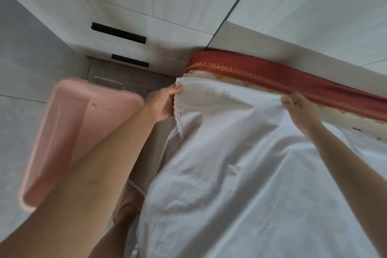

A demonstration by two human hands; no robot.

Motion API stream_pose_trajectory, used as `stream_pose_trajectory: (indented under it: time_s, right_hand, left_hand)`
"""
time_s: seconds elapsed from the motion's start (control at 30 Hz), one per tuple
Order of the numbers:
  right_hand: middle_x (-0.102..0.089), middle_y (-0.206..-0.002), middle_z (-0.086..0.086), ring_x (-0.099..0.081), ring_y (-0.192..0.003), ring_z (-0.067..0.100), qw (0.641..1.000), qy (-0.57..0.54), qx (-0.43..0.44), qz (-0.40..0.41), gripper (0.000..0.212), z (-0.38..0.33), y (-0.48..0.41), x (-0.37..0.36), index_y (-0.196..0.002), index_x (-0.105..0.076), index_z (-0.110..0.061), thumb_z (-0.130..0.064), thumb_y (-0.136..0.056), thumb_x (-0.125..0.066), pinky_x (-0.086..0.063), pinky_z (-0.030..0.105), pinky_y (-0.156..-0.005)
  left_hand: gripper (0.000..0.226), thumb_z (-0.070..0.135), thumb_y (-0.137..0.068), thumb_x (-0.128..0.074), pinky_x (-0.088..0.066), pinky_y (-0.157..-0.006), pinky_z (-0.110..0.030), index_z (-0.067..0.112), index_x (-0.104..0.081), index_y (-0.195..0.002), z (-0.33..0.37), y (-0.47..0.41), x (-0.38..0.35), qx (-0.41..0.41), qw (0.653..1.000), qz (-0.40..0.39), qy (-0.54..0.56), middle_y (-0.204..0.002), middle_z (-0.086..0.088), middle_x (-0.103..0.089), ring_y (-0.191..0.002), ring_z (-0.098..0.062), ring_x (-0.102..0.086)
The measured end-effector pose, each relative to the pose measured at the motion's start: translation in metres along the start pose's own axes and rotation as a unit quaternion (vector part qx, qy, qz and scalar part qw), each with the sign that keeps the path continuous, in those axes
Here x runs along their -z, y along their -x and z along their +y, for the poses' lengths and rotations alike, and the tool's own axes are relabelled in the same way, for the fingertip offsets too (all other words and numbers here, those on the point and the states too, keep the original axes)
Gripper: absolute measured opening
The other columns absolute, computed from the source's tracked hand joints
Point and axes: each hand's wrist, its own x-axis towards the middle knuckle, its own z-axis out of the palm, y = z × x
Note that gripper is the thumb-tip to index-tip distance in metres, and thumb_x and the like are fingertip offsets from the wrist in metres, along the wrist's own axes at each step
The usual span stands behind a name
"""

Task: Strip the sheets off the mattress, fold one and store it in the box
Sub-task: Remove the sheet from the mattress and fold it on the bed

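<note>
My left hand [165, 103] pinches the far left corner of the white sheet [240, 174], thumb on top and fingers curled beneath the cloth. My right hand [301, 111] clamps the same far edge further along, fingers curled over the fold. The two hands are well apart, with the edge pulled fairly straight between them.

The sheet is plain white, thin and heavily creased. A narrow lace trim with small holes runs down its left side from my left hand. Near the held edge the cloth is doubled, and a small pale square patch shows through it.

The held edge runs left to right, nearly parallel to the head end of the bed. The sheet's long axis runs from that edge back toward me. Its bulk lies rumpled over the bed, and its left side spills off the bed's edge toward the floor.

Beyond my hands the red sheet [272, 75], with a gold scroll border and a cream field, covers the mattress. The pink box [69, 132] is on the grey floor [25, 69] to my left, beside the bed. White drawers [125, 16] with dark handle slots stand behind it.
</note>
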Motion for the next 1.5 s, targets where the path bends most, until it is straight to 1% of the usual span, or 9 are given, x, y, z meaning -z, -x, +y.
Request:
stream_pose_trajectory:
  time_s: [0.2, 0.4, 0.6, 0.8, 0.93, 1.1, 1.2, 1.37, 1.5]
  right_hand:
    - [-0.055, -0.089, 0.006, -0.051, -0.087, 0.023, 0.997, -0.02, -0.011, 0.073, 0.017, 0.008, -0.005, -0.031, -0.091, -0.053, -0.011, -0.026, -0.097, -0.047, -0.038, 0.036, -0.079]
    - [-0.056, -0.081, 0.001, -0.05, -0.073, 0.017, 0.998, 0.011, 0.044, 0.047, 0.019, 0.003, 0.008, -0.016, -0.091, -0.055, -0.012, -0.029, -0.097, -0.048, -0.035, 0.028, -0.06]
    - [-0.053, -0.07, 0.0, -0.046, -0.068, 0.016, 0.995, 0.057, 0.082, 0.03, 0.023, -0.016, -0.002, -0.014, -0.083, -0.059, -0.011, -0.03, -0.095, -0.053, -0.029, 0.031, -0.055]
    - [-0.051, -0.062, -0.003, -0.046, -0.058, 0.011, 0.997, 0.032, 0.068, 0.014, 0.026, -0.018, -0.005, -0.031, -0.076, -0.058, -0.013, -0.032, -0.094, -0.054, -0.032, 0.028, -0.054]
    - [-0.06, -0.087, 0.015, -0.057, -0.085, 0.032, 0.989, 0.131, 0.054, -0.042, 0.028, -0.016, -0.013, -0.053, -0.095, -0.059, -0.008, -0.029, -0.1, -0.042, -0.034, 0.032, -0.066]
    - [-0.057, -0.117, 0.021, -0.049, -0.112, 0.036, 0.963, 0.25, -0.023, 0.093, 0.033, -0.024, -0.01, -0.095, -0.117, -0.052, -0.002, -0.024, -0.101, -0.035, -0.033, 0.042, -0.095]
    - [-0.053, -0.122, 0.013, -0.045, -0.118, 0.032, 0.959, 0.252, 0.04, 0.124, 0.03, -0.034, 0.008, -0.111, -0.121, -0.05, -0.007, -0.021, -0.096, -0.042, -0.023, 0.042, -0.105]
    - [-0.052, -0.127, 0.009, -0.043, -0.12, 0.029, 0.949, 0.222, 0.223, -0.005, 0.036, -0.087, 0.009, -0.123, -0.126, -0.048, -0.01, -0.028, -0.095, -0.045, -0.028, 0.039, -0.103]
    - [-0.053, -0.128, 0.009, -0.041, -0.122, 0.032, 0.948, 0.208, 0.213, -0.113, 0.04, -0.148, -0.015, -0.138, -0.123, -0.055, -0.015, -0.042, -0.095, -0.046, -0.032, 0.04, -0.102]
  left_hand:
    - [0.047, 0.021, -0.088, -0.052, -0.044, -0.088, -0.033, 0.016, -0.049, -0.134, 0.014, 0.009, 0.008, 0.001, 0.994, 0.015, -0.104, -0.115, -0.002, -0.065, -0.105, -0.021, -0.06]
    - [0.024, 0.01, -0.093, -0.045, -0.047, -0.083, -0.031, 0.012, -0.059, -0.112, 0.036, 0.022, 0.002, -0.078, 0.976, 0.072, -0.191, -0.098, -0.002, -0.068, -0.087, -0.014, -0.065]
    - [0.021, 0.014, -0.089, -0.05, -0.037, -0.104, -0.051, 0.019, -0.062, -0.106, 0.055, 0.021, 0.017, -0.095, 0.936, 0.124, -0.315, -0.117, -0.015, -0.062, -0.113, -0.035, -0.056]
    - [0.014, 0.015, -0.081, -0.048, -0.043, -0.088, -0.044, 0.018, -0.058, -0.09, 0.061, 0.012, 0.03, -0.139, 0.919, 0.158, -0.335, -0.098, -0.014, -0.056, -0.092, -0.028, -0.054]
    - [0.014, 0.004, -0.089, -0.043, -0.041, -0.066, -0.029, 0.014, -0.053, -0.086, 0.044, 0.002, 0.027, -0.126, 0.89, 0.215, -0.381, -0.082, -0.003, -0.054, -0.085, -0.023, -0.053]
    - [0.033, 0.032, -0.096, -0.043, -0.049, -0.086, -0.034, 0.012, -0.058, -0.117, 0.013, 0.001, 0.009, -0.012, 0.958, 0.212, -0.194, -0.109, -0.008, -0.064, -0.1, -0.024, -0.061]
    - [0.051, 0.052, -0.087, -0.054, -0.05, -0.093, -0.038, 0.014, -0.059, -0.121, -0.013, 0.014, 0.021, 0.008, 0.978, 0.181, -0.109, -0.113, -0.009, -0.067, -0.105, -0.025, -0.063]
    - [0.027, 0.026, -0.09, -0.059, -0.049, -0.095, -0.04, 0.02, -0.056, -0.116, -0.023, 0.022, 0.035, -0.074, 0.984, 0.152, -0.057, -0.117, -0.007, -0.064, -0.107, -0.024, -0.063]
    - [0.007, 0.011, -0.091, -0.056, -0.053, -0.09, -0.04, 0.017, -0.058, -0.096, -0.014, 0.03, 0.021, -0.143, 0.965, 0.205, -0.078, -0.1, -0.006, -0.064, -0.095, -0.023, -0.063]
